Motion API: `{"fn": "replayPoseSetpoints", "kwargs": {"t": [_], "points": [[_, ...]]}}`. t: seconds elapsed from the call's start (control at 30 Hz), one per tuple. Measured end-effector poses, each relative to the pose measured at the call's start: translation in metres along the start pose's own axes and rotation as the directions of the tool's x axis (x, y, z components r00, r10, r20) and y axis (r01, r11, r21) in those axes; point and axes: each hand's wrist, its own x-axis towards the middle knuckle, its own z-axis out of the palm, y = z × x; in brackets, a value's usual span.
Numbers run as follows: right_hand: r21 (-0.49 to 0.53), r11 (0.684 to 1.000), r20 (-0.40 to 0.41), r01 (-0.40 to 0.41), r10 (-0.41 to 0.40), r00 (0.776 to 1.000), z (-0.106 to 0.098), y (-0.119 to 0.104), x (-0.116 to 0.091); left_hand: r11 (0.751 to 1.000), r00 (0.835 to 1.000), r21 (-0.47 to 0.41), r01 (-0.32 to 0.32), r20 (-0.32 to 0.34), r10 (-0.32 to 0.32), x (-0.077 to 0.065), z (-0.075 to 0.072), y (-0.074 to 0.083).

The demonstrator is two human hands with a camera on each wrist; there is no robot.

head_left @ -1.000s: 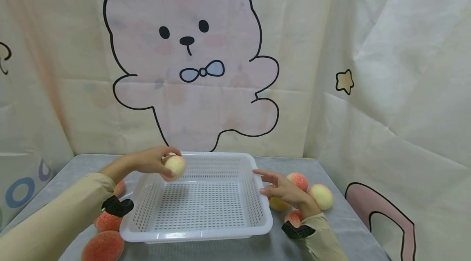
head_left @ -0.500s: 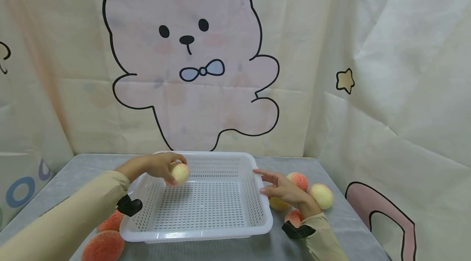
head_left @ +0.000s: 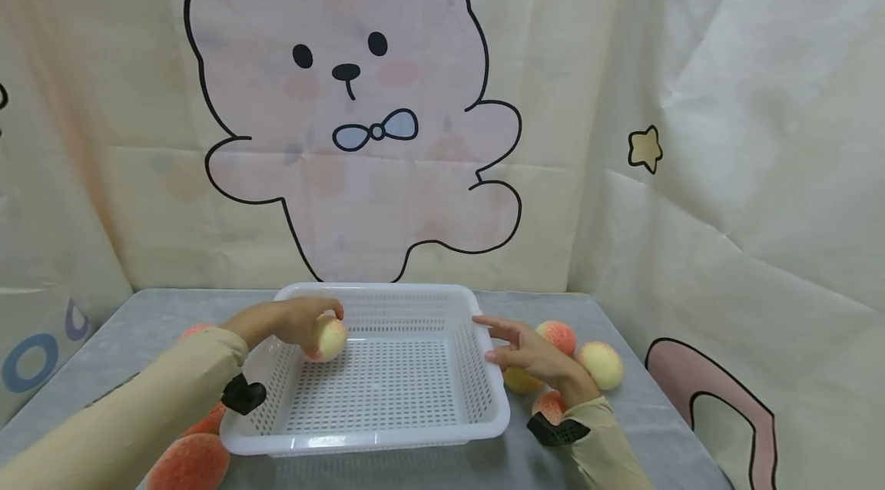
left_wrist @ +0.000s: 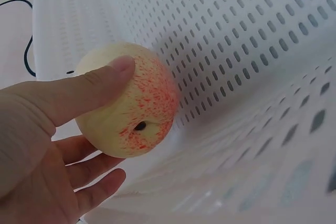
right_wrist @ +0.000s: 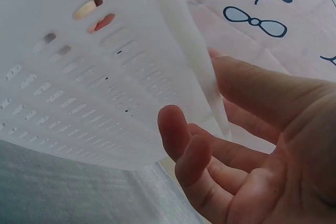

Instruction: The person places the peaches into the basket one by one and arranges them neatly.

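A pale yellow peach with red speckles (head_left: 329, 338) is held between the thumb and fingers of my left hand (head_left: 296, 321). It is inside the white perforated plastic basket (head_left: 366, 442), toward the left back. In the left wrist view the thumb lies over the peach (left_wrist: 152, 95) with fingers beneath it; whether the peach touches the basket cannot be told. My right hand (head_left: 528, 352) grips the basket's right rim. In the right wrist view its thumb is over the rim (right_wrist: 197, 66), and the other fingers curl below, outside the wall.
Right of the basket lie several peaches, including a red one (head_left: 557, 336) and a yellow one (head_left: 600, 365). More red peaches (head_left: 190, 463) lie to the left, partly behind the left sleeve (head_left: 166, 382). A grey cloth (head_left: 553, 306) covers the table; a printed curtain hangs behind.
My left hand has carried the peach rightward over the left rim and then lower into the basket. The right hand stays at the rim. The head view has shifted slightly.
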Motion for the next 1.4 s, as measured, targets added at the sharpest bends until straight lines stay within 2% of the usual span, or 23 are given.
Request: {"fn": "replayPoseSetpoints", "kwargs": {"t": [0.27, 0.53, 0.77, 0.87, 1.17, 1.4], "points": [[-0.007, 1.000, 0.007, 0.017, -0.016, 1.000, -0.001, 0.002, 0.000, 0.996, 0.997, 0.053, 0.070, 0.031, -0.072, 0.000, 0.004, 0.006], [-0.013, 1.000, -0.005, 0.006, -0.006, 1.000, 0.000, 0.002, 0.000, 0.994, 0.998, 0.090, 0.069, 0.004, -0.070, -0.003, 0.000, 0.011], [-0.011, 1.000, -0.007, 0.001, -0.001, 1.000, 0.001, 0.002, -0.002, 0.991, 0.997, 0.125, -0.057, -0.035, 0.062, -0.009, -0.015, 0.008], [-0.011, 1.000, -0.011, 0.001, -0.001, 1.000, 0.001, 0.002, -0.002, 0.991, 0.992, 0.090, -0.097, -0.072, 0.104, -0.015, -0.021, 0.006], [0.008, 1.000, 0.006, 0.021, -0.021, 1.000, 0.001, 0.005, -0.001, 0.986, 0.971, -0.034, -0.161, -0.182, 0.153, -0.041, -0.029, -0.001], [-0.001, 1.000, 0.011, 0.029, -0.029, 1.000, 0.000, 0.005, -0.002, 0.975, 0.948, -0.079, -0.207, -0.264, 0.180, -0.061, -0.032, -0.015]]}}
